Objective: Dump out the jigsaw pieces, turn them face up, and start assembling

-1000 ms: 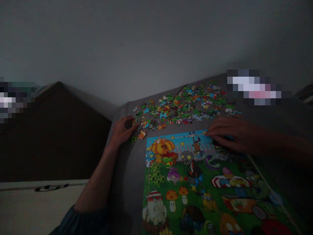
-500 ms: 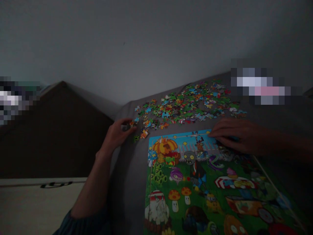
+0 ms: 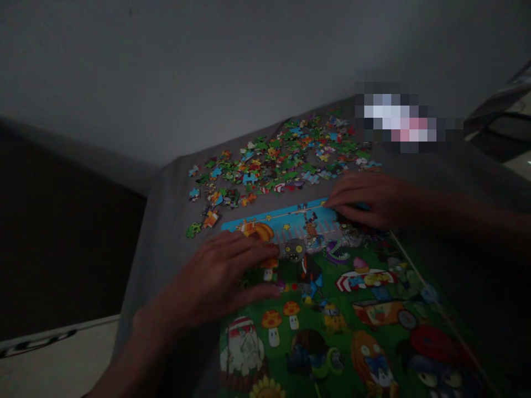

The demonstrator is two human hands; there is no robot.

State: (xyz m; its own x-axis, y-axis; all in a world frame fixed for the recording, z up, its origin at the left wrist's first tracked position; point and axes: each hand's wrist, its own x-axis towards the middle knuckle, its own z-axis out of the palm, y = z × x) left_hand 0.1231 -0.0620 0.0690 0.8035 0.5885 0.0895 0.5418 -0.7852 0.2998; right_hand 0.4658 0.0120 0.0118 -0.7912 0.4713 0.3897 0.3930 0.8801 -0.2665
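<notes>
A colourful cartoon puzzle board [image 3: 315, 354] lies on grey cloth, with mushrooms, a pumpkin and a grey figure in its picture. My left hand [image 3: 224, 271] is over the board's upper left part, its fingers stretched out and the thumb apart, covering some of the pumpkin. At the board's top edge is my right hand [image 3: 373, 199], fingertips and thumb drawn together near the blue border. Whatever may be between those fingertips is too dark to make out. Beyond the board, loose jigsaw pieces [image 3: 269, 160] are heaped and scattered.
A grey wall [image 3: 207, 72] rises behind the cloth-covered surface [image 3: 145, 232]. A blurred-out object [image 3: 398, 119] lies at the back right. To the left are a dark panel [image 3: 62, 232] and a pale surface [image 3: 74, 354] below it.
My left hand has moved right from the loose pieces onto the board, and its fingers have spread. My right hand stays at the board's top edge. The camera view has turned.
</notes>
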